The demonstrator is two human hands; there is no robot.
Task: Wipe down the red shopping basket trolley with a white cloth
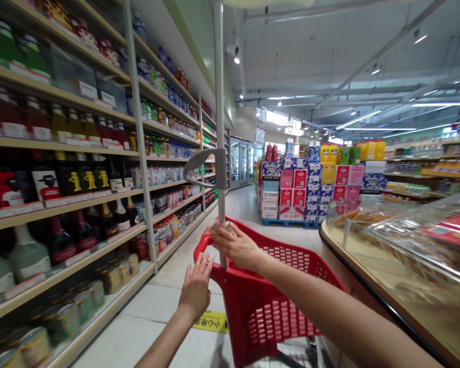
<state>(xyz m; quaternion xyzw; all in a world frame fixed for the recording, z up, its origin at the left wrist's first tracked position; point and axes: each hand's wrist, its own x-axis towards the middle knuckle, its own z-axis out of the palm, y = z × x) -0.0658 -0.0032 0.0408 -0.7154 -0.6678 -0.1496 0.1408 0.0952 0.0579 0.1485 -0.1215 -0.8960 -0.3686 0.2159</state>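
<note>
A red plastic shopping basket cart [276,291] stands in front of me, tilted to the right, with perforated sides. A thin metal pole [222,204] with a grey looped handle [220,168] rises from its near end. My right hand [239,248] presses a pale, crumpled, cloth-like piece [224,227] against the pole just above the red rim. Its fingers partly hide that piece. Lower and to the left, my left hand [197,286] has its fingers stretched out, their tips at the rounded red grip [203,245] of the basket; whether they press on it is unclear.
Shelves [149,204] of bottles and cans line the left side. At right is a glass-edged display counter [341,250] with packaged food, close to the cart. Stacked drink boxes [293,189] stand on a blue pallet ahead. A yellow sticker [211,322] marks the tiled floor.
</note>
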